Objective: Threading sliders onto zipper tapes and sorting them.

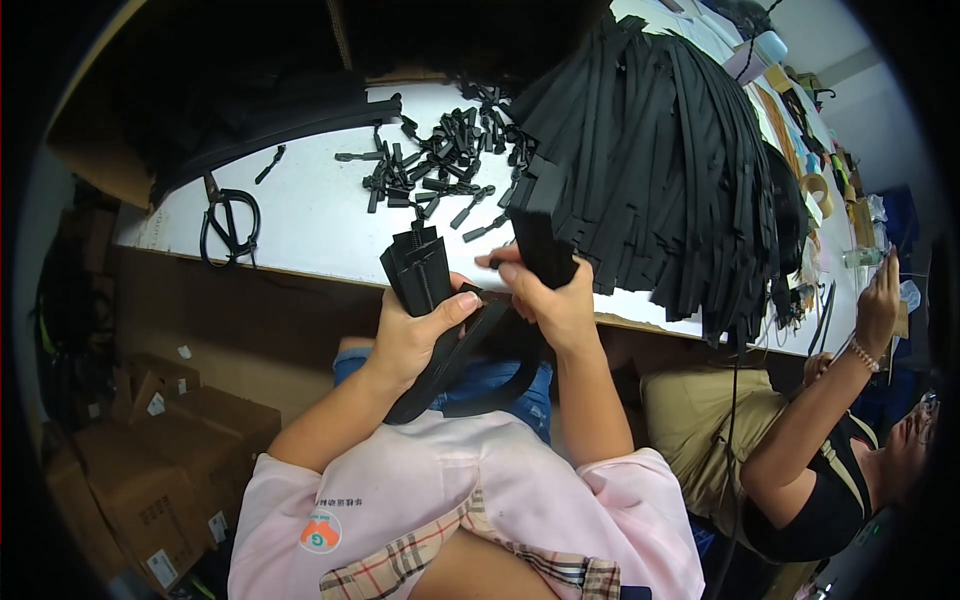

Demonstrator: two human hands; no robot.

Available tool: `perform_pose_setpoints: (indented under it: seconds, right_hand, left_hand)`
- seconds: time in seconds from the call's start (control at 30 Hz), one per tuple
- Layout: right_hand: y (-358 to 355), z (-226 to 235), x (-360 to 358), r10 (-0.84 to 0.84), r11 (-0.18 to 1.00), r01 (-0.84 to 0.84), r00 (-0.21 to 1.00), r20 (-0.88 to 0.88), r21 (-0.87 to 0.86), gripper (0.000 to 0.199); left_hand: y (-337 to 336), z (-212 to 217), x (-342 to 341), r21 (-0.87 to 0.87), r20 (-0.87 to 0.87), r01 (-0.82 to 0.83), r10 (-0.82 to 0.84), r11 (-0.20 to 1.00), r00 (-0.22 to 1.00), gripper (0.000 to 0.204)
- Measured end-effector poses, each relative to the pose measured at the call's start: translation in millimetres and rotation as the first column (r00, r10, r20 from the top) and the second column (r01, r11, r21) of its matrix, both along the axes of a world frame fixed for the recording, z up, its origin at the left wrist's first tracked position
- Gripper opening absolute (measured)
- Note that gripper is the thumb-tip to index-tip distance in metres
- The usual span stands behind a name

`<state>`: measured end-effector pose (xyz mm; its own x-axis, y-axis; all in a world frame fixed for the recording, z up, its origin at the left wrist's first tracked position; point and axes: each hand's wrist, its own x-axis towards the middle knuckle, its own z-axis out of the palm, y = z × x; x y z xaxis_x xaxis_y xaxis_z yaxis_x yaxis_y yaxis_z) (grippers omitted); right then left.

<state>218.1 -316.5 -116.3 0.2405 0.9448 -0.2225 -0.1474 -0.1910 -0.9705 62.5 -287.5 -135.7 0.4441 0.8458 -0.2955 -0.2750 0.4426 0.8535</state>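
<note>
My left hand [408, 338] is wrapped round one end of a folded bundle of black zippers [418, 268], its thumb laid along the side. The other end of the bundle [546, 235] stands upright in my right hand [562, 305], gripped by bent fingers. Between the hands, black strips loop down towards my lap. Both hands are in front of the table's near edge. Just beyond them lies a scattered heap of small black zipper pulls [455, 145]. Whether my right fingertips also pinch a small pull is hard to make out.
Black-handled scissors [231, 225] rest on the white table [310, 225] at the left. A large pile of black zipper strips [660, 170] covers the right, hanging over the edge. Brown cartons [165, 465] stand at lower left. A co-worker [800, 450] sits close on my right, one arm raised.
</note>
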Motion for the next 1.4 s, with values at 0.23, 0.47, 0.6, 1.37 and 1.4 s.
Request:
perform_pose_setpoints:
  seconds: [0.23, 0.47, 0.6, 1.37, 1.4]
  right_hand:
    - [-12.9, -6.7, -1.7, 0.14, 0.941, -0.135, 0.99, 0.004, 0.309, 0.025]
    - [-13.2, -7.5, 2.7, 0.127, 0.896, -0.201, 0.971, 0.204, 0.397, 0.027]
    - [-12.7, 2.6, 3.2, 0.211, 0.856, -0.428, 0.802, 0.559, 0.291, 0.026]
    - [-31.9, 1.5, -23.9, 0.09, 0.996, -0.086, 0.862, -0.5, 0.031, 0.014]
    - [-32.4, -2.6, -28.2, 0.087, 0.996, -0.081, 0.865, -0.494, 0.034, 0.014]
  left_hand:
    - [-1.7, 0.8, -2.3, 0.082, -0.007, 0.018, -0.017, 0.997, 1.0, 0.015]
    - [-2.4, -8.8, -3.6, 0.339, -0.133, 0.023, 0.024, 0.94, 0.991, 0.015]
    - [-5.6, -11.7, -8.6, 0.529, -0.24, 0.07, 0.07, 0.846, 0.968, 0.018]
    - [2.4, 17.8, -8.9, 0.267, 0.023, 0.204, -0.217, 0.942, 0.976, 0.019]
    - [-0.5, 17.5, -9.3, 0.276, 0.011, 0.153, -0.162, 0.949, 0.987, 0.019]
